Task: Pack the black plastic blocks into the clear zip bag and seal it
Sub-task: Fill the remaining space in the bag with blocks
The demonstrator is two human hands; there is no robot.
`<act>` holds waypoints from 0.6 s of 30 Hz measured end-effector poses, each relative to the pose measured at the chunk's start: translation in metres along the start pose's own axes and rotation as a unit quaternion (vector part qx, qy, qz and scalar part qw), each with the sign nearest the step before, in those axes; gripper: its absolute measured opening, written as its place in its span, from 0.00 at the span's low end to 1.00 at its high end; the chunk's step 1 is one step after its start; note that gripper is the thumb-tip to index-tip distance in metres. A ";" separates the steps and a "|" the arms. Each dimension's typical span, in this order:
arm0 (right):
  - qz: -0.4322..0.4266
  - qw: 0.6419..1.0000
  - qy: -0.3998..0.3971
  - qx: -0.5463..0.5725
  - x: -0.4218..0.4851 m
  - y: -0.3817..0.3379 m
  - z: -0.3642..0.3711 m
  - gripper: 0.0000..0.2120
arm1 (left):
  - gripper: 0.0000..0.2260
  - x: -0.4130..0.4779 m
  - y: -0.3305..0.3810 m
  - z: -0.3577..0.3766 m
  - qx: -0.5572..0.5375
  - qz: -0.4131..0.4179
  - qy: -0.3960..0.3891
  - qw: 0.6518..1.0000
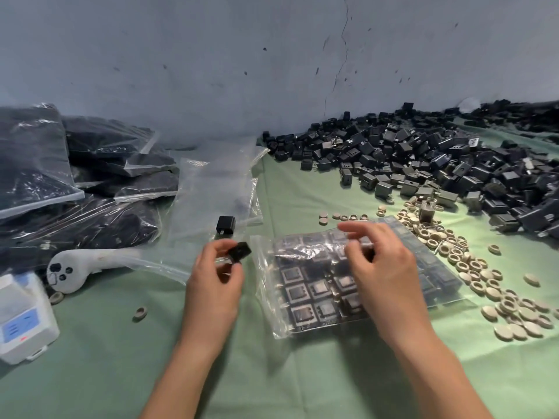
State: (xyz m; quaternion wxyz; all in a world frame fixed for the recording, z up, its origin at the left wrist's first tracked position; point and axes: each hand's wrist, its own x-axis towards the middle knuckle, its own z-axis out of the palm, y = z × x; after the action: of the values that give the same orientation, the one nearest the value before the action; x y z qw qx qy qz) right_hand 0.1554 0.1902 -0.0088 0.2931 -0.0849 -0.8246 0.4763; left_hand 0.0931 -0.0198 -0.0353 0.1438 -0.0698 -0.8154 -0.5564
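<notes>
Lying under everything is a green cloth (272,358). A big heap of black plastic blocks (438,164) sits far right. The clear zip bag (317,297) lies flat near the middle, with rows of blocks packed inside. The right hand (384,273) rests on it, thumb and bent fingers pinching its top sheet. Just left of the bag, the left hand (211,282) pinches one small black block (240,252) between thumb and fingertips, up off the cloth.

— Of what is the bag (269,297) made?
— Clear, glossy, creased plastic. The blocks (423,164) are seen in matt black plastic.
— And underneath?
— Smooth, matt green cloth (272,373) is spread; the wall (211,55) is painted, matt and cracked.
</notes>
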 end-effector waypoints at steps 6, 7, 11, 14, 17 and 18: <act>0.019 0.962 -0.002 -0.273 0.004 0.020 -0.018 0.11 | 0.11 -0.011 -0.001 0.011 -0.012 0.000 -0.138 0.990; 0.015 0.957 -0.012 -0.289 0.004 0.019 -0.017 0.11 | 0.12 -0.012 0.000 0.012 -0.032 0.001 -0.146 0.989; 0.001 0.952 -0.037 -0.305 0.003 0.016 -0.013 0.11 | 0.14 -0.016 0.006 0.016 -0.062 0.022 -0.182 0.981; -0.002 0.956 -0.037 -0.290 0.003 0.016 -0.012 0.10 | 0.12 -0.023 0.010 0.019 -0.014 0.063 -0.219 0.973; -0.005 0.963 -0.032 -0.269 0.003 0.016 -0.011 0.10 | 0.16 -0.025 0.010 0.019 0.011 0.078 -0.194 0.978; -0.006 0.964 -0.032 -0.262 0.003 0.016 -0.011 0.10 | 0.16 -0.025 0.010 0.019 0.007 0.066 -0.190 0.980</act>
State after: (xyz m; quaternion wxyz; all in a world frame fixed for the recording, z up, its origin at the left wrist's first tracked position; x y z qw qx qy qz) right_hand 0.1565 0.2086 -0.0170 0.2367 -0.1383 -0.9303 0.2438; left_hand 0.1166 0.0025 -0.0401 0.0235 -0.2272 -0.8253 -0.5164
